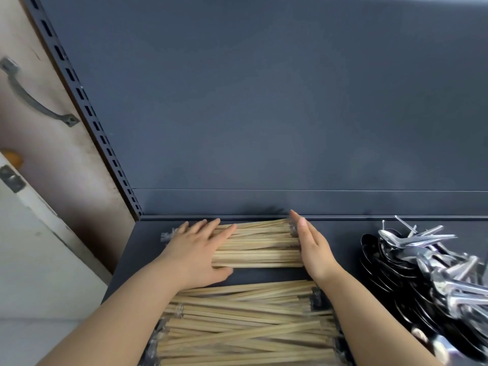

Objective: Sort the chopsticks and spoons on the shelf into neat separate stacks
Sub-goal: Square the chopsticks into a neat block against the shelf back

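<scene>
Front chopsticks (245,328) lie nearest, a loose, criss-crossed heap at the shelf's (340,229) near edge, both forearms passing over its ends. Behind it, across a bare strip, sits the back bundle (261,247) – tidier, its sticks running left to right. The left hand (195,252) lies flat on the bundle's left end, fingers spread, thumb at the near edge. The right hand (311,247) stands on edge against the right end, fingers straight and pressed together. Spoons (422,273) – shiny metal, jumbled – lie heaped well to the right on the same shelf.
</scene>
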Tool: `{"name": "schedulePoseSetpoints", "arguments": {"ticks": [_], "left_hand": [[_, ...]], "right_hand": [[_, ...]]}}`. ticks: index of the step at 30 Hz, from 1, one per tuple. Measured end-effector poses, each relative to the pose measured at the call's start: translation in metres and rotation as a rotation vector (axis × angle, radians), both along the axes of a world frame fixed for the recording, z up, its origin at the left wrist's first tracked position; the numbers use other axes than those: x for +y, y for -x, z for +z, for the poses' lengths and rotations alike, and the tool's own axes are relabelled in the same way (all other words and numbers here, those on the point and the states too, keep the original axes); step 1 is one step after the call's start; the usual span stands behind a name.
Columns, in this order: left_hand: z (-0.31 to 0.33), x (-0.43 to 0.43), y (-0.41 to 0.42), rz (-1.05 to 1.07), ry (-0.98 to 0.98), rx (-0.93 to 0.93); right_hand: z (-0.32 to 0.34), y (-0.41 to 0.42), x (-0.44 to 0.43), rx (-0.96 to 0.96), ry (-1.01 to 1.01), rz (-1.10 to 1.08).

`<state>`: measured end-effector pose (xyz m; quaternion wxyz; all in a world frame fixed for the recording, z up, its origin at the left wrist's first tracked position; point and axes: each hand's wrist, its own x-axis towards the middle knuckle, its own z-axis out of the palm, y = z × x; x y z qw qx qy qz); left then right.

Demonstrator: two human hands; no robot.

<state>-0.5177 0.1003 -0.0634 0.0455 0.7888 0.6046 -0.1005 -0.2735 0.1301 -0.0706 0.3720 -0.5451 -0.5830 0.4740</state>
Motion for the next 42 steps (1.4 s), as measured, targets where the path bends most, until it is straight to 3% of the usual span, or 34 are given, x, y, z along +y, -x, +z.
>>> {"name": "schedulePoseSetpoints", "arguments": {"ticks": [3, 8, 11, 19, 23, 25, 28, 33, 40, 42], "left_hand": [[0.002, 0.000, -0.007, 0.029, -0.068, -0.020], [0.002, -0.005, -0.013, 0.032, -0.090, -0.017], [0.000, -0.004, -0.008, -0.019, -0.088, 0.017], [0.003, -0.009, -0.001, 0.021, -0.062, -0.048], [0.003, -0.009, 0.028, 0.404, -0.122, -0.233], [-0.001, -0.012, 0.042, 0.557, -0.044, -0.365], [-0.009, -0.024, 0.044, 0.506, 0.042, -0.430], [-0.016, -0.035, 0.043, 0.504, 0.007, -0.554], [-0.015, -0.023, 0.036, 0.500, -0.006, -0.674], [-0.010, -0.027, 0.037, 0.503, -0.003, -0.694]], "right_hand": [[-0.004, 0.005, 0.006, -0.148, -0.048, 0.092], [-0.015, -0.003, 0.016, -0.792, -0.246, 0.319], [-0.016, -0.007, 0.014, -0.905, -0.354, 0.318], [-0.003, -0.006, 0.011, -1.028, -0.372, 0.298], [0.002, -0.004, 0.014, -0.743, -0.240, 0.228], [0.001, -0.003, 0.013, -0.682, -0.191, 0.254], [-0.001, -0.003, 0.009, -0.691, -0.192, 0.312], [-0.003, -0.005, 0.004, -0.848, -0.263, 0.277], [-0.007, 0.002, -0.008, -0.813, -0.200, 0.235], [-0.005, -0.001, -0.011, -0.886, -0.298, 0.210]]}}
